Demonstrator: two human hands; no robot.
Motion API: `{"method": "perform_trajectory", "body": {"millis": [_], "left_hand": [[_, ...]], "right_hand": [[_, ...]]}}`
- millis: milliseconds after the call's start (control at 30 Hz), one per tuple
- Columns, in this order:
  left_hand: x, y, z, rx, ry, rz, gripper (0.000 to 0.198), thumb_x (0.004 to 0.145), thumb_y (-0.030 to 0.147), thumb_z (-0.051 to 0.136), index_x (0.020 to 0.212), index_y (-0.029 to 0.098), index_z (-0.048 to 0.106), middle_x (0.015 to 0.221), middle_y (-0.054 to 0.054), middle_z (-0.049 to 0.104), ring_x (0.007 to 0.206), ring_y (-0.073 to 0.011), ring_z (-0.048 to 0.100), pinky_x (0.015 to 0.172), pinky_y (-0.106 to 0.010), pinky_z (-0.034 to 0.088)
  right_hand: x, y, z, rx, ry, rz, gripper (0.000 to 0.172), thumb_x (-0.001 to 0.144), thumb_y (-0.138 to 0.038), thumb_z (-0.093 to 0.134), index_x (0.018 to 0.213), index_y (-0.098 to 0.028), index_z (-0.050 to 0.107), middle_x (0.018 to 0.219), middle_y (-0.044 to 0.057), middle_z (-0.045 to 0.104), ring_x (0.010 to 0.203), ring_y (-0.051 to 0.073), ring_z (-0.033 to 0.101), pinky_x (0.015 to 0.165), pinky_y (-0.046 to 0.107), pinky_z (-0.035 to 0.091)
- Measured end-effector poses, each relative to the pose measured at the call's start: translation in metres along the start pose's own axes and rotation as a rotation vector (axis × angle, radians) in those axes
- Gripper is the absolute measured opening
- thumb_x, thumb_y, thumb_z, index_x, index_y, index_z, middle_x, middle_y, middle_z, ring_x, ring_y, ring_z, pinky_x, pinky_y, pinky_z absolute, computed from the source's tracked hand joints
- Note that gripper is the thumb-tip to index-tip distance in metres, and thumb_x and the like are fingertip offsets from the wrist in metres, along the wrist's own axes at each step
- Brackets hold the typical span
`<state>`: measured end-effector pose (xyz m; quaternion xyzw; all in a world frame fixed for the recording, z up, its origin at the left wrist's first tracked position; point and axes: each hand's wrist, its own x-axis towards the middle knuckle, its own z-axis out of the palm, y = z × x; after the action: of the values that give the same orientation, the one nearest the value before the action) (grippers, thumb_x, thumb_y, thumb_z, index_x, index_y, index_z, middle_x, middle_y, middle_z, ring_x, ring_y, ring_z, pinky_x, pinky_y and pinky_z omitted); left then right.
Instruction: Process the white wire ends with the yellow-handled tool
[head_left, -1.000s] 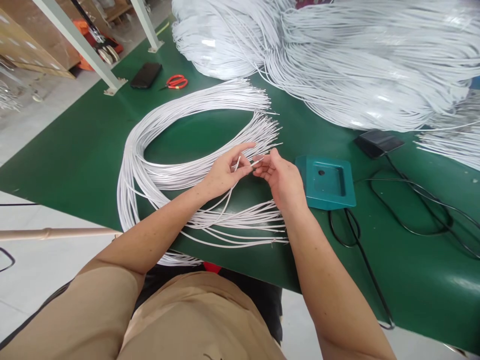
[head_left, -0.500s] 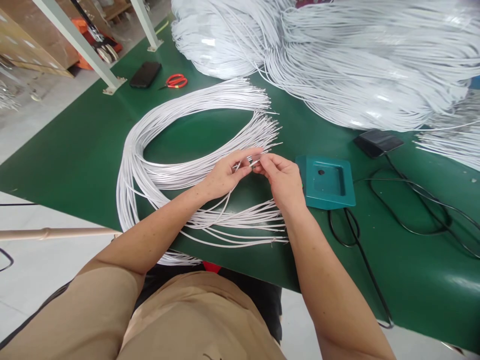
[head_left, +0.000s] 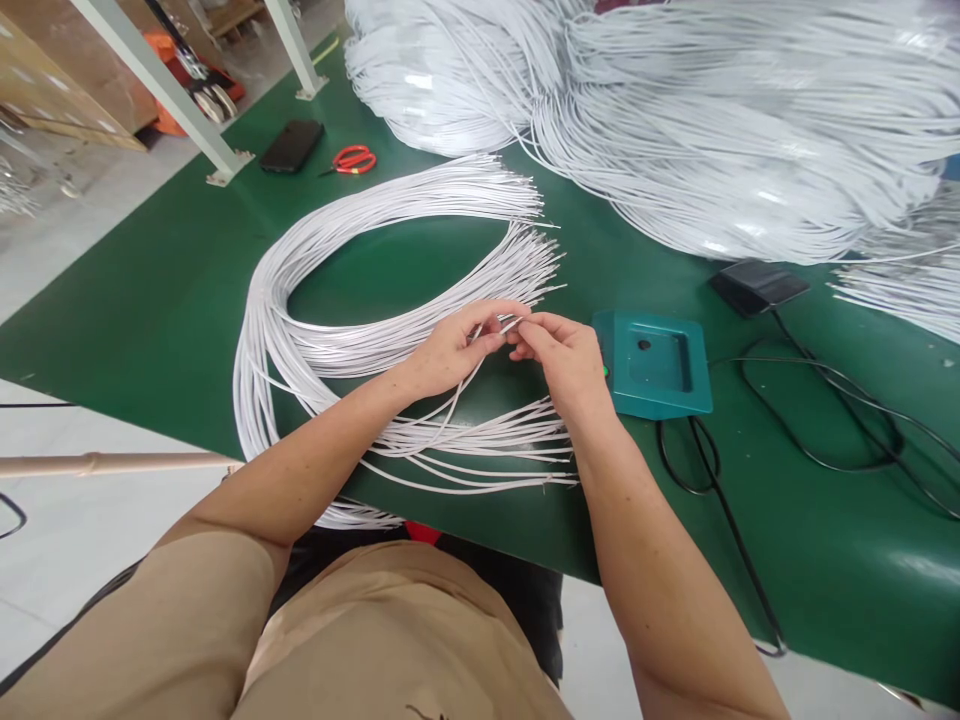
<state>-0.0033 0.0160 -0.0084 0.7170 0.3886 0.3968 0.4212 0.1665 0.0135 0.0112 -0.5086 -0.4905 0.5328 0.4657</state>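
Note:
My left hand [head_left: 450,350] and my right hand [head_left: 566,360] meet over the green table [head_left: 150,300], both pinched on the ends of thin white wires [head_left: 508,325] held between them. The wires run down from my hands to a curved bundle of white wires [head_left: 300,300] lying on the table, with a smaller group of wire ends [head_left: 487,440] close to the table's near edge. A teal box with a square recess [head_left: 652,362] stands just right of my right hand.
Large heaps of white wire [head_left: 712,120] fill the far side. A black foot pedal [head_left: 757,285] with black cables [head_left: 825,420] lies at the right. Red scissors [head_left: 352,160] and a black phone [head_left: 291,146] lie at the far left by a metal frame leg [head_left: 217,160].
My right hand has closed in on my left hand, and its fingers now pinch the wire ends together with the left fingers. The arms have hardly shifted.

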Motion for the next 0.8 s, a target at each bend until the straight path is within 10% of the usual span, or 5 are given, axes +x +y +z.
{"method": "perform_trajectory", "body": {"millis": [300, 533, 800], "left_hand": [[0.004, 0.001, 0.002, -0.374, -0.068, -0.168, 0.046, 0.083, 0.039, 0.070, 0.124, 0.023, 0.056, 0.076, 0.001, 0.054, 0.071, -0.0109, 0.057, 0.057, -0.021, 0.043], [0.006, 0.004, -0.003, -0.818, -0.113, -0.497, 0.053, 0.071, 0.025, 0.079, 0.119, 0.021, 0.059, 0.074, 0.001, 0.060, 0.063, -0.0070, 0.057, 0.048, -0.015, 0.032], [0.006, -0.003, 0.002, -0.387, 0.003, -0.417, 0.050, 0.075, 0.018, 0.068, 0.124, 0.018, 0.055, 0.074, 0.001, 0.065, 0.065, -0.0094, 0.062, 0.044, -0.015, 0.033]], "right_hand": [[-0.003, -0.004, -0.003, -0.059, -0.068, -0.060, 0.021, 0.081, -0.040, 0.062, 0.080, -0.020, 0.067, 0.071, -0.001, 0.064, 0.059, 0.011, 0.054, 0.062, 0.026, 0.049], [-0.005, 0.003, -0.002, -0.928, 0.031, -0.585, 0.031, 0.096, -0.023, 0.039, 0.077, -0.018, 0.062, 0.083, 0.008, 0.064, 0.079, 0.020, 0.056, 0.076, 0.033, 0.043], [-0.007, -0.004, -0.021, -1.454, 0.066, -0.580, 0.024, 0.092, -0.018, 0.043, 0.098, -0.013, 0.066, 0.089, 0.015, 0.070, 0.091, 0.030, 0.055, 0.100, 0.050, 0.032]]}}
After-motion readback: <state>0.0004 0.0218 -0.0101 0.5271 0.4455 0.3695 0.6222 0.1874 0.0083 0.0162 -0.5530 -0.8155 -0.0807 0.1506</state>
